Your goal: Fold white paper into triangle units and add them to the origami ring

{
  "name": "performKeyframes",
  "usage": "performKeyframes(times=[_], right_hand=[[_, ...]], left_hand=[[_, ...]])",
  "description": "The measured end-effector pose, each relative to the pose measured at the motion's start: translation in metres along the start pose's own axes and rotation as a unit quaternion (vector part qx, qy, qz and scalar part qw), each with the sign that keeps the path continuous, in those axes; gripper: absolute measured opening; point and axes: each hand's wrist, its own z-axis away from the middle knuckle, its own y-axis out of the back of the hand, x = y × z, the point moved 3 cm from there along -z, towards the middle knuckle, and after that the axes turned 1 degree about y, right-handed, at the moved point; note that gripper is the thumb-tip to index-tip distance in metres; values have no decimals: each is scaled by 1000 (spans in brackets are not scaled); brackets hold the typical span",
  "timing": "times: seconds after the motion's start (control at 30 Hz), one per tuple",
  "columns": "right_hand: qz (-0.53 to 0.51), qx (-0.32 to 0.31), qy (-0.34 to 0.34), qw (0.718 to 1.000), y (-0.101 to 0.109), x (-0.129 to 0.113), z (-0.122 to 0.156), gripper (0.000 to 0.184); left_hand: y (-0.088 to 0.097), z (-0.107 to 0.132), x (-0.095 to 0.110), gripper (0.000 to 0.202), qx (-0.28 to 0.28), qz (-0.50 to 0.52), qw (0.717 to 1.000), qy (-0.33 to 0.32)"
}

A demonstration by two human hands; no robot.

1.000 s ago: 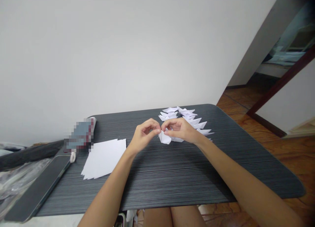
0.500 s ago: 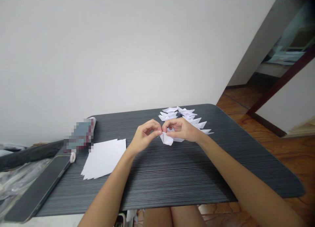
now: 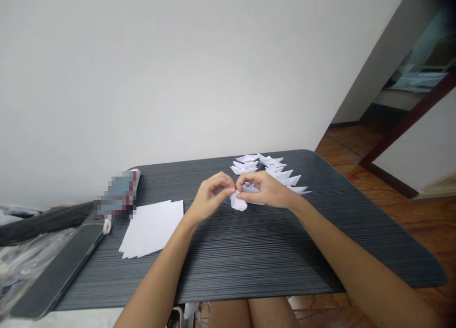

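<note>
A small folded piece of white paper [image 3: 238, 204] is pinched between both hands over the middle of the dark table. My left hand [image 3: 214, 193] holds its upper left edge with thumb and fingertips. On the other side, my right hand [image 3: 261, 189] grips the paper close to the left fingertips, its fingers closed. The fingers hide the top of the folded paper. Just beyond the hands lie several folded white paper boats [image 3: 284, 176] in two rows, partly covered by the right hand.
Left of my arms lies a fanned stack of white paper sheets [image 3: 153, 228]. Behind it is a blurred-out object [image 3: 119, 195] at the table's left edge. A dark flat panel [image 3: 57, 271] sits beside the dark striped table [image 3: 256, 266]. A pale wall [image 3: 213, 71] rises behind.
The folded paper has tilted slightly between the fingers, and the right thumb has shifted a little over it. Both hands stay in nearly the same place.
</note>
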Motion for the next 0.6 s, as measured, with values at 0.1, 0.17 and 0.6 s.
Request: performKeyframes(times=[0.1, 0.17, 0.6], right_hand=[[35, 2, 10, 999, 1, -2, 0, 4], [47, 2, 17, 999, 3, -3, 0, 4], [-62, -9, 46, 997, 7, 5, 1, 3]], left_hand=[[0, 0, 0, 10, -7, -9, 1000, -7], [1, 0, 0, 10, -8, -15, 1000, -9], [2, 0, -2, 10, 26, 31, 999, 9]])
